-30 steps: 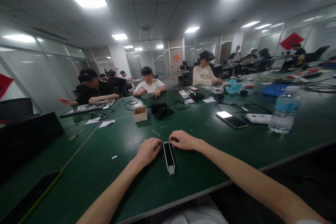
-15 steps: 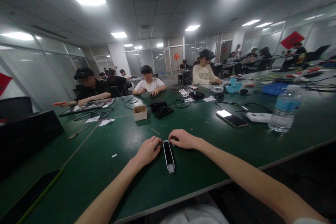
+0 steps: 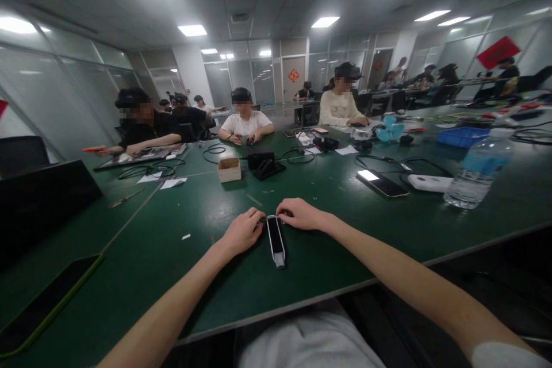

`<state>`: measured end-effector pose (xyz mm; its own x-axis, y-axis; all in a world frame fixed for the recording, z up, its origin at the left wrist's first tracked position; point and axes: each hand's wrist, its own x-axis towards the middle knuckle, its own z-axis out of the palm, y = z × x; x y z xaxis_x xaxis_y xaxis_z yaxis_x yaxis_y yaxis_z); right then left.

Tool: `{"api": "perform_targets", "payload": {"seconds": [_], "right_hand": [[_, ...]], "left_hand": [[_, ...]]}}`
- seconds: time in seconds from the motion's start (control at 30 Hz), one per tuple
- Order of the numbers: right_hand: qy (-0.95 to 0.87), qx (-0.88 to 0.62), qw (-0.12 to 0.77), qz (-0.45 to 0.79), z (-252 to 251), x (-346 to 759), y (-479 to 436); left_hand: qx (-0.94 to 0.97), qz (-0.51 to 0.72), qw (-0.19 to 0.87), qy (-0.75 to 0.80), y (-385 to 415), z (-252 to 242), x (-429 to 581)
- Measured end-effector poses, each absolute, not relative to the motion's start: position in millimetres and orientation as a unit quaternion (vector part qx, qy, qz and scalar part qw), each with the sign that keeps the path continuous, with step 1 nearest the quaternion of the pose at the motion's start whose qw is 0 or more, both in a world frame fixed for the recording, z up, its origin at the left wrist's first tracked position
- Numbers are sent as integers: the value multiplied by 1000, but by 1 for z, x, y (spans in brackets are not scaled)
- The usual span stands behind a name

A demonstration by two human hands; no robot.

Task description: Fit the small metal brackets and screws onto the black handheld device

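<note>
A slim, long device (image 3: 276, 240) with a black face, pale side edges and a grey-white near end lies on the green table, pointing towards me. Its far end sits between my two hands. My left hand (image 3: 245, 232) rests on the table left of that end, fingers curled together around something small and dark that I cannot make out. On the other side, my right hand (image 3: 302, 214) has its fingers bent down and pressed together close to the device's far right corner. A small dark bit shows under its fingertips, too little to name.
A small open box (image 3: 229, 170) and a black stand (image 3: 263, 163) are farther back. To the right are a lit phone (image 3: 382, 184), a white case-like object (image 3: 429, 183), a water bottle (image 3: 479, 169) and a blue tray (image 3: 463, 137). Co-workers sit across the table.
The view has tilted down a little, so everything sits higher in the picture. Both hands and the device keep their places on the table.
</note>
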<state>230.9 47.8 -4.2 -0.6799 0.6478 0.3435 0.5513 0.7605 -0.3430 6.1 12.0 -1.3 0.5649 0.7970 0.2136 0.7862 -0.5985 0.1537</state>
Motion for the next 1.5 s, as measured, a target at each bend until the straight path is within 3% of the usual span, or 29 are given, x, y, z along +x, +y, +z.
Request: {"api": "perform_targets", "payload": {"seconds": [0.3, 0.5, 0.7, 1.1, 1.27, 1.5], "right_hand": [[-907, -338, 222, 117, -3, 234, 48], [-890, -393, 227, 40, 18, 254, 53], [-859, -489, 153, 4, 30, 290, 66], [-830, -507, 29, 231, 31, 307, 64], [-824, -513, 48, 234, 34, 299, 58], [-860, -425, 174, 221, 34, 274, 46]], "left_hand": [[879, 128, 19, 459, 13, -1, 8], [877, 125, 19, 463, 12, 1, 7], [873, 121, 31, 471, 8, 6, 7], [870, 121, 37, 477, 1, 14, 10], [867, 113, 38, 484, -1, 17, 10], [872, 128, 36, 471, -3, 18, 7]]}}
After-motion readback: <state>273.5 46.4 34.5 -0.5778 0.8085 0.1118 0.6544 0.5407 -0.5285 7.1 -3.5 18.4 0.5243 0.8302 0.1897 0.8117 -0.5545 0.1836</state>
